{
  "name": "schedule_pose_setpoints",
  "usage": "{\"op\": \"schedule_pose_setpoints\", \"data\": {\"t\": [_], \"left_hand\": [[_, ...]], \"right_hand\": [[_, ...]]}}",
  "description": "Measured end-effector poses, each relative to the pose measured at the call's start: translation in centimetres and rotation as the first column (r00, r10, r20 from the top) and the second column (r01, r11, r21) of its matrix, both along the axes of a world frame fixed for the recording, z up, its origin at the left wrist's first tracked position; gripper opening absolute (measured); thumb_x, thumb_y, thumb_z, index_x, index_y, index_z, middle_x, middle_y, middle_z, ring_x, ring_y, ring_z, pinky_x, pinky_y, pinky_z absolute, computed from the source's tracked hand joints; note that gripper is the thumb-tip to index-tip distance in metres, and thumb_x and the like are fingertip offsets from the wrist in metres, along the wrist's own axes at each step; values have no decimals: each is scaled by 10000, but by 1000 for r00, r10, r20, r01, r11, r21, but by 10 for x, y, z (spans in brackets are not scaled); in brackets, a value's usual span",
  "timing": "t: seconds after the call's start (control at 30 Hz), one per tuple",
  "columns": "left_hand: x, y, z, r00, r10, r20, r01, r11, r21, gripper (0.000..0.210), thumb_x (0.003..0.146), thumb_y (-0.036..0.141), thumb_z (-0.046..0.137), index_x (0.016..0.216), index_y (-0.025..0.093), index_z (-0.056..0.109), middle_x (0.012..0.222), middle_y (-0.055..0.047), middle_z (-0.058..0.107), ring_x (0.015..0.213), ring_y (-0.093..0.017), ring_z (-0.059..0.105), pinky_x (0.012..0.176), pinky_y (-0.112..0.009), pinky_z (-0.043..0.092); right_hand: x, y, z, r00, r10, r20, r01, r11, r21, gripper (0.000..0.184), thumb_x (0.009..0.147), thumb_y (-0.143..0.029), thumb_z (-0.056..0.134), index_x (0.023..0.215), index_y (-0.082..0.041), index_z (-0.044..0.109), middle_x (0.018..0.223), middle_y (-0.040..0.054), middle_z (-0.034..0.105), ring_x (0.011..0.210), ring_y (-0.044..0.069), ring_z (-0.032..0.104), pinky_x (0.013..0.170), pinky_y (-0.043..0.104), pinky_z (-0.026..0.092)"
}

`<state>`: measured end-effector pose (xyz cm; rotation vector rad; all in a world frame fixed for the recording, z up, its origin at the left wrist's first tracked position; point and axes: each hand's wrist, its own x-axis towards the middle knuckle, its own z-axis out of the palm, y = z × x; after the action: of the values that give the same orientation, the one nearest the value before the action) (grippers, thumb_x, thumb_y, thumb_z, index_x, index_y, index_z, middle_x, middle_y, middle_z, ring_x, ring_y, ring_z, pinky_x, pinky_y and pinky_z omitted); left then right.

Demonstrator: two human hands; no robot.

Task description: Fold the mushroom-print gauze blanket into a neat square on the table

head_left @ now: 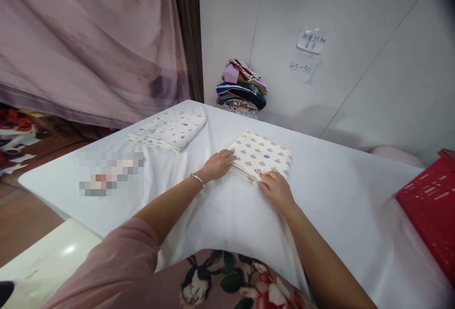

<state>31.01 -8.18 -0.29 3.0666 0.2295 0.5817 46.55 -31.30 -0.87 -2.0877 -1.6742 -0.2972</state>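
A neatly folded cream cloth with grey, blue, yellow and red motifs lies on the white-covered table. At its left corner, the fingers of my left hand close on the edge. My right hand pinches the near edge toward the right, thumb and fingers at the layered folds. Both palms face down and partly hide where the fingers meet the fabric. To the left on the same table rests a second folded white cloth with small dark prints, apart from my hands.
A stack of folded fabrics stands beyond the table's far edge by the wall. A red plastic basket is at the right. On the table's left part is a pixelated item. A pink curtain hangs behind.
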Motion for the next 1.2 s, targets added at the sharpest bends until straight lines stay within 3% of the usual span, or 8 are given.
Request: {"op": "schedule_pose_setpoints", "data": {"t": [0.73,0.97,1.2], "left_hand": [[10,11,4,1000,-11,-30,13,999,46,299,932,212,376,1153,212,578,1259,-77,560,1139,-202,501,892,-345,440],[16,7,12,999,-3,-43,5,999,38,259,918,199,400,1075,197,606,1206,-83,587,1086,-210,525,833,-341,458],[9,5,16,998,-63,-18,63,998,-11,298,865,209,480,1151,201,567,1220,-78,570,1113,-218,509,906,-361,444]], "right_hand": [[-1,-1,-2,999,-21,-49,24,998,62,210,896,-227,438,943,-237,643,903,44,617,858,201,547,709,320,442],[0,-1,-4,985,-68,-158,83,992,95,209,901,-228,414,936,-228,620,921,39,628,892,196,554,741,316,444],[2,-1,-5,978,-71,-196,97,987,129,217,895,-244,397,913,-224,613,902,38,627,873,186,560,729,306,444]]}}
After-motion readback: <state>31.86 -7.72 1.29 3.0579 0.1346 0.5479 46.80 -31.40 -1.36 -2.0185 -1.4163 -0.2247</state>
